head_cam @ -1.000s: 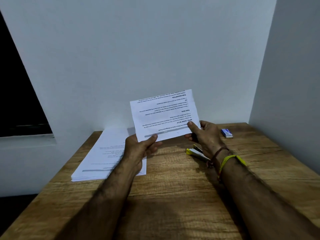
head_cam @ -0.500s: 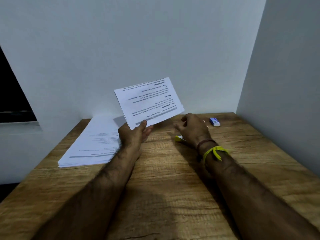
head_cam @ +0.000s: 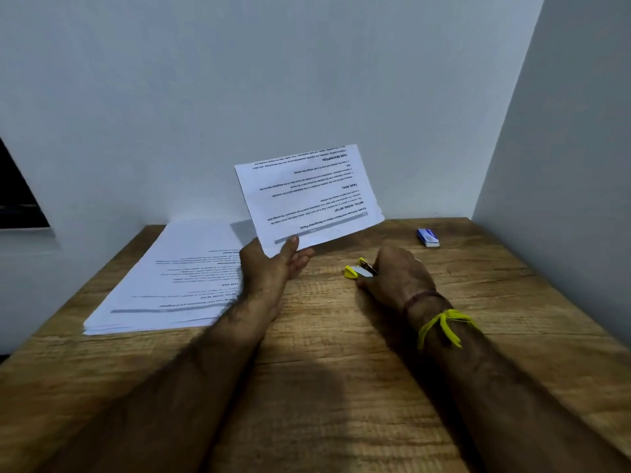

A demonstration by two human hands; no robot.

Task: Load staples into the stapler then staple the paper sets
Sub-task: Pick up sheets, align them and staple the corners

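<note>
My left hand (head_cam: 273, 268) pinches the near corner of a printed paper set (head_cam: 310, 194) and holds it tilted up above the table. A small yellow stapler (head_cam: 356, 270) lies on the wooden table (head_cam: 324, 353) just right of centre. My right hand (head_cam: 397, 279) is down on the stapler, its fingers curled round the rear part, so only the yellow front end and some metal show. A tall stack of printed paper (head_cam: 174, 285) lies flat at the left of the table.
A small blue and white staple box (head_cam: 427, 237) lies at the far right of the table, near the right wall. White walls close the table at the back and right. A dark window opening (head_cam: 17, 199) is at the far left.
My right hand let go of the paper set and dropped onto the stapler. The left hand alone now holds the paper, which has tilted and shifted left.
</note>
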